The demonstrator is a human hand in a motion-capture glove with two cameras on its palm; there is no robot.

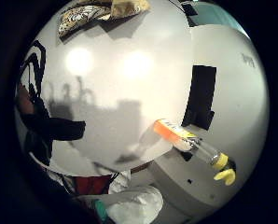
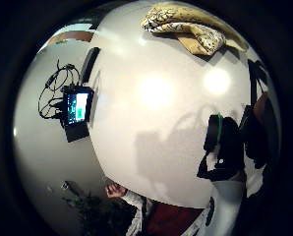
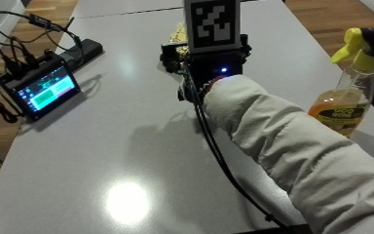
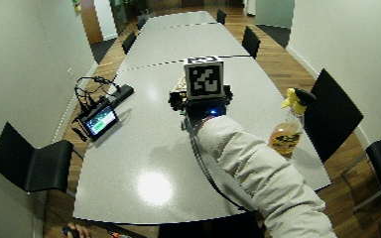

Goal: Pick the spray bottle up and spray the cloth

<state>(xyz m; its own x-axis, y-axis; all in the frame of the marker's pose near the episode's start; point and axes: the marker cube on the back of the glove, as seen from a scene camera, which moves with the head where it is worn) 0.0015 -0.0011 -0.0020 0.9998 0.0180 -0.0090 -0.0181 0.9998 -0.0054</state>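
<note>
Mostly hidden gloved right hand [image 3: 196, 73] above table [image 3: 128, 146], grip unreadable, cloth [image 2: 190, 27] half-covered, spray bottle [image 3: 345, 92] standing apart

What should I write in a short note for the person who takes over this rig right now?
Right hand: gloved, held above the table, holding nothing; whether its fingers are straight or curled cannot be seen.
Spray bottle: upright near the table's edge, at the right of the sleeve, untouched.
Cloth: patterned, bunched on the table beyond the hand.
Done: nothing yet.
Left: grasp the bottle, lift it, aim at the cloth and spray.
</note>
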